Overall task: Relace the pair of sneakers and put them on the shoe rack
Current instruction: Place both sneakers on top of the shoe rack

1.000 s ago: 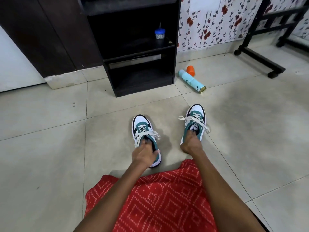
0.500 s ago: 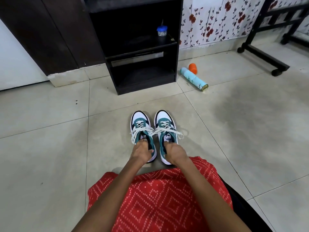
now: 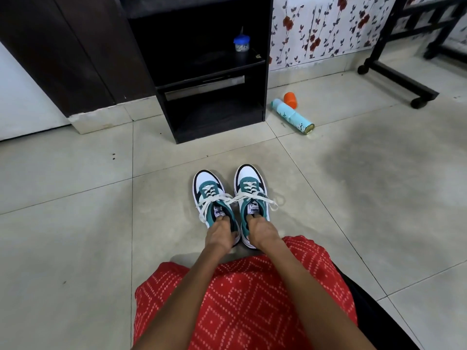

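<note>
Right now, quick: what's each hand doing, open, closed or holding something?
Left hand: fingers hooked into the left sneaker, gripping it.
Right hand: fingers hooked into the right sneaker, gripping it.

upside-down PUMA on tongue label of left sneaker (image 3: 210, 198), same on tongue of right sneaker (image 3: 250, 189)

Pale glossy floor tiles (image 3: 75, 248) with thin grout lines spread out in front of me. A teal metal spray can (image 3: 293, 116) lies on its side on them, and its orange plastic cap (image 3: 290, 99) sits just beside the nozzle end. Further back and to the left, a small clear jar with a blue lid (image 3: 241, 44) stands upright. Behind the can is white wallpaper printed with red flowers (image 3: 316, 34). A black metal frame on castor wheels (image 3: 394, 74) stands at the far right. A dark brown wooden panel (image 3: 63, 51) fills the upper left. Red fabric with white dotted diamonds (image 3: 240, 299) covers my lap.
</note>
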